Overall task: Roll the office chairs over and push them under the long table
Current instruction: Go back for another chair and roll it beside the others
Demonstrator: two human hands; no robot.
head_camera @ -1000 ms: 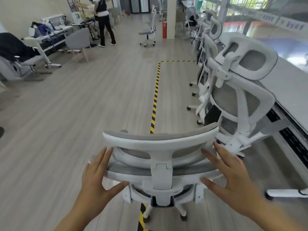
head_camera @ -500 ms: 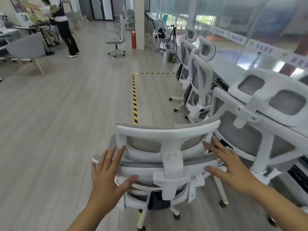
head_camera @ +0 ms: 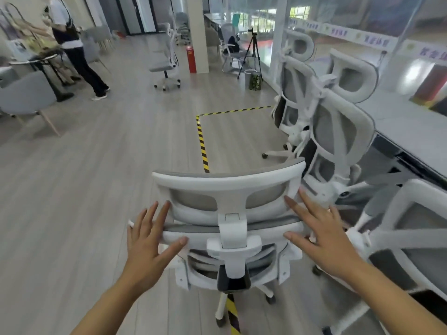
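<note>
A white office chair with grey mesh (head_camera: 229, 189) stands right in front of me, its back and headrest facing me. My left hand (head_camera: 150, 235) lies flat with spread fingers against the left side of its back. My right hand (head_camera: 321, 235) lies flat and spread against the right side. Neither hand is wrapped around the frame. The long grey table (head_camera: 411, 126) runs along the right. Two white chairs (head_camera: 338, 131) (head_camera: 294, 76) are tucked against it farther ahead, and a third chair (head_camera: 406, 238) stands close at my right.
A yellow-black tape line (head_camera: 202, 146) runs on the wooden floor ahead and under the chair. A lone office chair (head_camera: 167, 61), a red extinguisher (head_camera: 192, 59) by a pillar and a tripod (head_camera: 251, 54) stand farther off. A person (head_camera: 72, 44) stands at far left near a grey chair (head_camera: 26, 95).
The view has swung left-to-right along the table, so the row of chairs sits farther right. Both hands stayed flat on the chair back, which has rolled forward slightly.
</note>
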